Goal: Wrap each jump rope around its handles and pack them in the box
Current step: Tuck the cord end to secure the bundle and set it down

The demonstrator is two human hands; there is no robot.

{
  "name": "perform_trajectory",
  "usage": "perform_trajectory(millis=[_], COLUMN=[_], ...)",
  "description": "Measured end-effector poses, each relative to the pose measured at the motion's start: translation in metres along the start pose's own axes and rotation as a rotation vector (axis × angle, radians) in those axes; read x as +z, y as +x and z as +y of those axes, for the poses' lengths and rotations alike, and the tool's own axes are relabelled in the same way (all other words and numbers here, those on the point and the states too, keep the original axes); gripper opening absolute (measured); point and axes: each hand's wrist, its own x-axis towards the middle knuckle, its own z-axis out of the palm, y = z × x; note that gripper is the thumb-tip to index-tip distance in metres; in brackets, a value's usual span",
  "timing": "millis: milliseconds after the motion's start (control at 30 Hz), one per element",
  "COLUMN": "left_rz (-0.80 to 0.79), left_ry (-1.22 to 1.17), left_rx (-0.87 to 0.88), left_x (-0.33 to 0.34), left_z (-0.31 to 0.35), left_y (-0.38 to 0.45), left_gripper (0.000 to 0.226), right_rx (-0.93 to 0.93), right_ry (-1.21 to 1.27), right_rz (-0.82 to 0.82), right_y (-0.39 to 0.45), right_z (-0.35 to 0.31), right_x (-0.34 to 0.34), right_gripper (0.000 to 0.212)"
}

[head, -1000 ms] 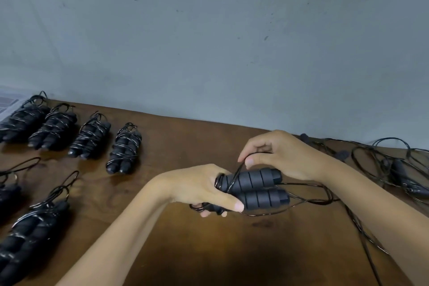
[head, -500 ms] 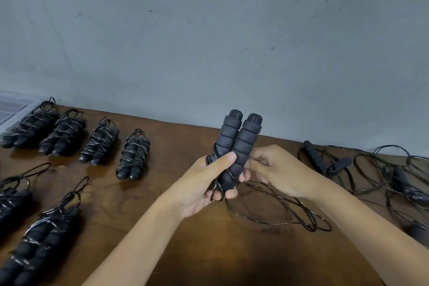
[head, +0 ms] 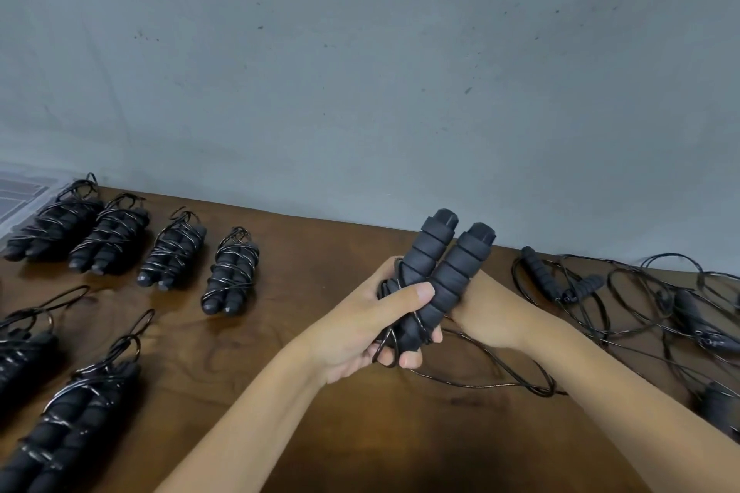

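The left hand is gripping the two foam handles side by side, thumb across the front and fingers curled round the lower ends, holding them tilted upward above the wooden table. The right hand is sitting behind the handles; its grip cannot be told. The loose cord is trailing onto the table.

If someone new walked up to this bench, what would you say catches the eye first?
First, the pair of black ribbed foam handles held upright mid-frame: the left hand grips them with a few turns of thin black cord at their base, the right hand behind. Next, the row of four wrapped black rope bundles on the brown wooden table at left, and the tangle of loose black ropes at right.
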Motion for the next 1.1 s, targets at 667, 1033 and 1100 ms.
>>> perform_trajectory(millis=[667, 1033, 1100], left_rz=[0.672, 0.746, 0.757], left_ry=[-0.262, -0.032, -0.024], left_rx=[0.124, 0.077, 0.078], left_x=[-0.041, -0.05, -0.05], left_z=[-0.019, -0.041, -0.042], left_y=[0.006, 0.006, 0.007], left_gripper=[0.044, 0.059, 0.048], right_rx=[0.075, 0.0, -0.019], right_ry=[0.1, -0.101, -0.165], right_rz=[0.123, 0.253, 0.288], right_y=[-0.041, -0.043, -0.041], right_z=[-0.023, -0.02, -0.021], right_x=[-0.004, -0.024, -0.032], right_gripper=[0.028, 0.023, 0.024])
